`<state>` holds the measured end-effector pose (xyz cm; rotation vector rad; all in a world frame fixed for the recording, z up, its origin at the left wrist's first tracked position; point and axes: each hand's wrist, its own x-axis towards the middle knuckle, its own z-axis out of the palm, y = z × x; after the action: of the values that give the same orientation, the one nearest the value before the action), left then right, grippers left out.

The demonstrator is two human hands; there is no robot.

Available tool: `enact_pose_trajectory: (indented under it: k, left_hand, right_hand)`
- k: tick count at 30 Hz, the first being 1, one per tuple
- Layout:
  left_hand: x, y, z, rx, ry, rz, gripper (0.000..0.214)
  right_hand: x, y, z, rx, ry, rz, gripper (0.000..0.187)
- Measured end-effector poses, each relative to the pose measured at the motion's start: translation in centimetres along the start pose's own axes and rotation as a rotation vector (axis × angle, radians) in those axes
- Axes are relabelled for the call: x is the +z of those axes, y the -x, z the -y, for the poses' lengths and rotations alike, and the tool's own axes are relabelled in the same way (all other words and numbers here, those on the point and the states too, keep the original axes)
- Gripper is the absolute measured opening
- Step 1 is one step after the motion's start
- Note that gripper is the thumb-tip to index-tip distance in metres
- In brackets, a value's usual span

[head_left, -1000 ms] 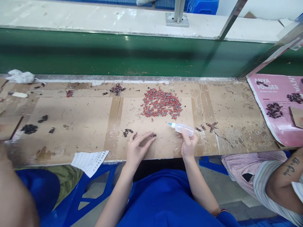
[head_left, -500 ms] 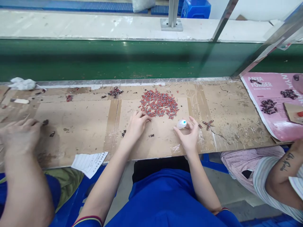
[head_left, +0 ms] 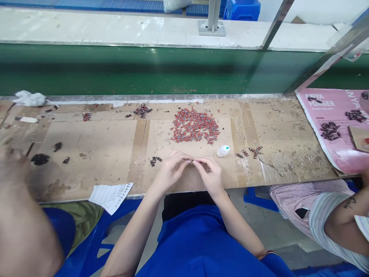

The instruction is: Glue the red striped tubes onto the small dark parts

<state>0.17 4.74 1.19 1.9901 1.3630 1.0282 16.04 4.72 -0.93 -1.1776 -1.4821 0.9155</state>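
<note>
Red pile [head_left: 200,121] lay beyond, seemingly mostly unworked | left hand [head_left: 173,169] and right hand [head_left: 210,173] met, fingertips closed | bottle [head_left: 222,151] sat right, unheld | red-and-black cluster [head_left: 255,152] farther right, perhaps finished | black parts [head_left: 152,163] left | tiny piece [head_left: 193,161] apparently pinched between hands

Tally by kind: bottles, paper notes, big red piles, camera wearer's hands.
Bottle: 1
Paper note: 1
Big red pile: 1 (pieces too dense to count)
Wearer's hands: 2, left hand and right hand
Total: 5
</note>
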Motion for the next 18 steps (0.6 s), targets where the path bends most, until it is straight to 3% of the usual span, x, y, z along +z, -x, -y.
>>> enact_pose_trajectory:
  k: [5,9,18]
  left_hand:
    - [0.8,1.6,2.4,-0.052,-0.187,-0.021,0.018]
    - [1.7,2.5,3.5,-0.083,-0.242,-0.051,0.011]
    - [1.6,2.7,0.6,-0.247,0.000,-0.156,0.015]
  right_hand:
    - [0.0,0.2,-0.8,0.188,0.014,0.031,0.014]
    - [0.4,0.6,-0.9,0.314,-0.100,0.063,0.015]
    - [0.7,1.1,-0.1,0.429,-0.276,0.074,0.021]
